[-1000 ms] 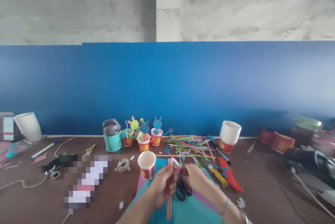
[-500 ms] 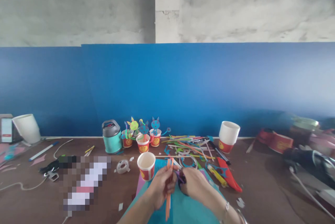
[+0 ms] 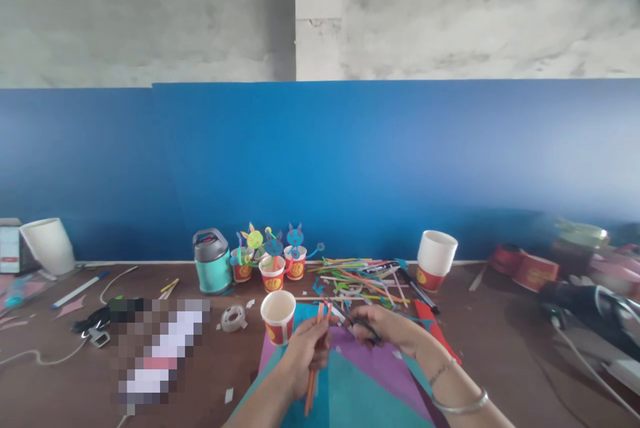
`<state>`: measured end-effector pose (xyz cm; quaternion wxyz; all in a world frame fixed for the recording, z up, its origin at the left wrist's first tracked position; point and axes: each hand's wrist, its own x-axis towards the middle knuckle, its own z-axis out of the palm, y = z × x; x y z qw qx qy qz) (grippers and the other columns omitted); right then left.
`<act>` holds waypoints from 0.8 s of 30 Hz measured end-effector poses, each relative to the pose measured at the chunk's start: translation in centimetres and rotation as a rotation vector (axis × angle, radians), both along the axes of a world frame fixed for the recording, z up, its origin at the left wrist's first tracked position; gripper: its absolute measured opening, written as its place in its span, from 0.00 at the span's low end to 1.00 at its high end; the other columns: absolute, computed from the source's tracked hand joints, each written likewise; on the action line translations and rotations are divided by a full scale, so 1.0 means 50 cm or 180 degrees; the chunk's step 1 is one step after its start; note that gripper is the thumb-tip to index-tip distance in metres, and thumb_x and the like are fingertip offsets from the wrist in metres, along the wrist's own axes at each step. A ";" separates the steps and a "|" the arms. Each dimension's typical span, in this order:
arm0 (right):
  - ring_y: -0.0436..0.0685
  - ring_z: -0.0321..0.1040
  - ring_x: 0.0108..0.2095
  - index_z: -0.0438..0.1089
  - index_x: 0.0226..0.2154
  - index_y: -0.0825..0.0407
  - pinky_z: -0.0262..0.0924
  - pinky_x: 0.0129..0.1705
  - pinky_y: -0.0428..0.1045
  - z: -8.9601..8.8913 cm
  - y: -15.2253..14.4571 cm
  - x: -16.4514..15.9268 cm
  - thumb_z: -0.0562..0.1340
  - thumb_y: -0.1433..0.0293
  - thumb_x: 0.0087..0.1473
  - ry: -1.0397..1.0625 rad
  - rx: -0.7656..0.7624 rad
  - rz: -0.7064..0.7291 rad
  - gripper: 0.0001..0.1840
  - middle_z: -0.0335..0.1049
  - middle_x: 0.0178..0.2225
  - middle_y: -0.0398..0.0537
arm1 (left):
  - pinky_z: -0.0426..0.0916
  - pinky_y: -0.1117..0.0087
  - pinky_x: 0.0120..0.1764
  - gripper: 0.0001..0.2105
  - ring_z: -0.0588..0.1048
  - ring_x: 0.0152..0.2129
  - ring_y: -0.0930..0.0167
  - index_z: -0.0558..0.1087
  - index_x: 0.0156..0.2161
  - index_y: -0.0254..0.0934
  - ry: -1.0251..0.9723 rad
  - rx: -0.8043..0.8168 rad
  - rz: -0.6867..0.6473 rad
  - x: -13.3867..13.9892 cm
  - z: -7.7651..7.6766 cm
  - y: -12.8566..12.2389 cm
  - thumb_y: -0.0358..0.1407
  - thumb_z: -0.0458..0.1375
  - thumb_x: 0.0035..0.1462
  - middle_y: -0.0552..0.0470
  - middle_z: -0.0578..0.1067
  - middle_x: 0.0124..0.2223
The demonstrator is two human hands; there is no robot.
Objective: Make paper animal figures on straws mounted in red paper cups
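My left hand (image 3: 309, 351) is closed around a few thin orange sticks (image 3: 310, 396), whose ends stick out above and below the fingers. My right hand (image 3: 384, 327) grips a pair of scissors (image 3: 369, 329) by dark handles, and the blades point left toward the upper ends of the sticks. Whether the blades touch them I cannot tell. Under both hands lie teal paper (image 3: 367, 388) and purple paper (image 3: 377, 358). A red and white paper cup (image 3: 279, 315) stands beside my left hand.
Behind are small cups with paper cat figures (image 3: 273, 268), a teal flask (image 3: 213, 265) and a heap of coloured strips (image 3: 360, 281). Stacked cups (image 3: 437, 258) stand right of the heap. Clear tape (image 3: 233, 319) lies left. A blue partition (image 3: 320, 161) backs the table.
My right hand has drawn slightly right and up, uncovering the scissors and more purple paper. The lower ends of the orange sticks have swung left in my left hand.
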<state>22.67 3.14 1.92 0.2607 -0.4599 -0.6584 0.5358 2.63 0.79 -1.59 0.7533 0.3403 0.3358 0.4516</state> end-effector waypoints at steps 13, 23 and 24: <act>0.47 0.62 0.20 0.73 0.37 0.57 0.45 0.20 0.42 0.001 0.008 0.009 0.67 0.57 0.41 0.0055 -0.0350 0.0304 0.24 0.68 0.21 0.41 | 0.32 0.73 0.19 0.20 0.46 0.11 0.84 0.68 0.30 0.34 0.0129 0.0007 -0.0043 0.000 0.004 -0.001 0.47 0.67 0.38 0.63 0.61 0.17; 0.45 0.62 0.19 0.73 0.38 0.57 0.45 0.19 0.41 -0.004 0.013 0.014 0.68 0.57 0.41 -0.0024 -0.0372 0.0330 0.25 0.69 0.21 0.41 | 0.32 0.74 0.19 0.22 0.47 0.11 0.84 0.64 0.27 0.35 0.0154 -0.0069 -0.0017 -0.001 0.012 -0.002 0.47 0.68 0.35 0.64 0.61 0.16; 0.45 0.62 0.19 0.73 0.38 0.57 0.44 0.18 0.41 -0.002 0.012 0.014 0.68 0.57 0.41 -0.0025 -0.0364 0.0325 0.25 0.69 0.21 0.41 | 0.32 0.74 0.19 0.22 0.47 0.11 0.84 0.64 0.28 0.35 0.0139 -0.0073 -0.0027 -0.001 0.013 -0.002 0.47 0.68 0.34 0.64 0.61 0.16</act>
